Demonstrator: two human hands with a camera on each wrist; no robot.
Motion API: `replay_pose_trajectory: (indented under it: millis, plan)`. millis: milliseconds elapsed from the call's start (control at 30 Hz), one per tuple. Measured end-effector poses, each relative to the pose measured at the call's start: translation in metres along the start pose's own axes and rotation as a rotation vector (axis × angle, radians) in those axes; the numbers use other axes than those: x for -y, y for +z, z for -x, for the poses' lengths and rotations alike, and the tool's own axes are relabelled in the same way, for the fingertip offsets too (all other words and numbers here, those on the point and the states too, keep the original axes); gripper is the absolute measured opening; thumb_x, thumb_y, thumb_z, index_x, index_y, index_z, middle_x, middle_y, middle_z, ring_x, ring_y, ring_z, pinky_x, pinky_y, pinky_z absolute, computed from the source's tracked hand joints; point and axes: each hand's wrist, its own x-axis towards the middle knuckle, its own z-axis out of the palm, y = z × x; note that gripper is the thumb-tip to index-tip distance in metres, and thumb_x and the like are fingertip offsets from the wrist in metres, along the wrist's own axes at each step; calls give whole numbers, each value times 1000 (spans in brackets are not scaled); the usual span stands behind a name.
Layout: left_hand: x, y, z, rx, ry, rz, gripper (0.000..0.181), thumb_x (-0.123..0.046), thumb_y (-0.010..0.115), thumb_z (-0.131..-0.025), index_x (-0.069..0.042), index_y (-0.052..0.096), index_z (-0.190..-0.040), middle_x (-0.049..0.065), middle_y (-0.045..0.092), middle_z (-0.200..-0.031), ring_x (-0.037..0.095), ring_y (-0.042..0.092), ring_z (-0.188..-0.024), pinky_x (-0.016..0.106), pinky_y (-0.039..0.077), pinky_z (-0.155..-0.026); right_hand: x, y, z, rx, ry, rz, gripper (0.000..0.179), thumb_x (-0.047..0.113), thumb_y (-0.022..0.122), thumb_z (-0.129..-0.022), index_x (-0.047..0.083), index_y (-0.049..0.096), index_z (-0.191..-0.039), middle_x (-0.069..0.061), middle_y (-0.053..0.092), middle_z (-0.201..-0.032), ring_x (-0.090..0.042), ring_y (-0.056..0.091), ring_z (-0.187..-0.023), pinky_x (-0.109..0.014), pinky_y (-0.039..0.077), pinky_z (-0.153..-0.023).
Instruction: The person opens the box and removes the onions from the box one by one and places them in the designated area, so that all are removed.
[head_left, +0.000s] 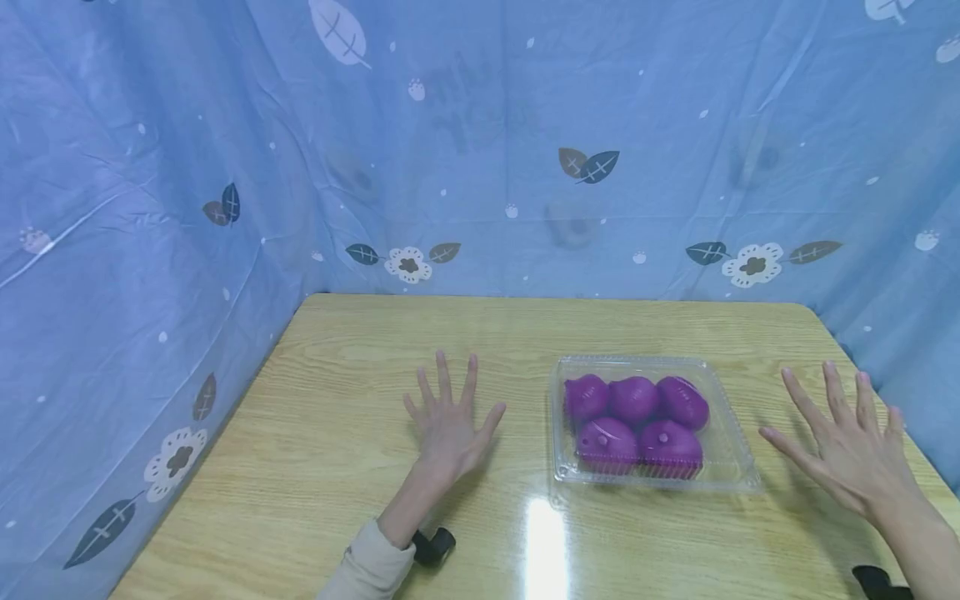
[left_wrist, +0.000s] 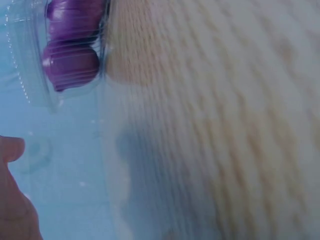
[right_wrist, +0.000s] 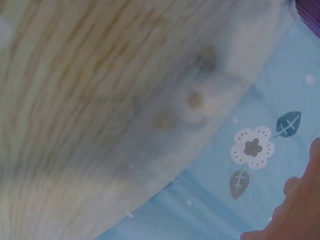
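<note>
A clear plastic clamshell box stands on the table, right of centre, with several round purple fruits or vegetables inside. Some of them have a small nub on top, and their exact kind does not show. My left hand is spread over the table to the left of the box, fingers apart and holding nothing. To the box's right, my right hand is likewise spread and free of any object. The left wrist view shows the box's end with two purple pieces and part of my left thumb.
The wooden table has a bright light reflection near its front middle. A blue patterned curtain hangs behind it and along both sides. Black wrist-camera mounts show at both wrists.
</note>
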Motion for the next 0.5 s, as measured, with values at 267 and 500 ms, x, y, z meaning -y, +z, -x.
replay_pose_trajectory:
  millis: [267, 500]
  plan:
    - [1, 0, 1, 15, -12, 20, 78, -63, 40, -93, -29, 5, -155, 18, -17, -157, 51, -17, -136, 77, -5, -101, 0, 1, 1, 17, 6, 10, 94, 60, 53, -88, 31, -10, -152, -11, -29, -153, -39, -31, -134, -79, -13, -96]
    - [3, 2, 1, 12, -7, 17, 80, -64, 40, -92, -28, 6, -155, 19, -16, -157, 50, -16, -137, 77, -6, -101, -4, 0, 3, 15, 15, 42, 98, 63, 54, -86, 31, -11, -152, -14, -29, -152, -39, -31, -135, -82, -8, -93]
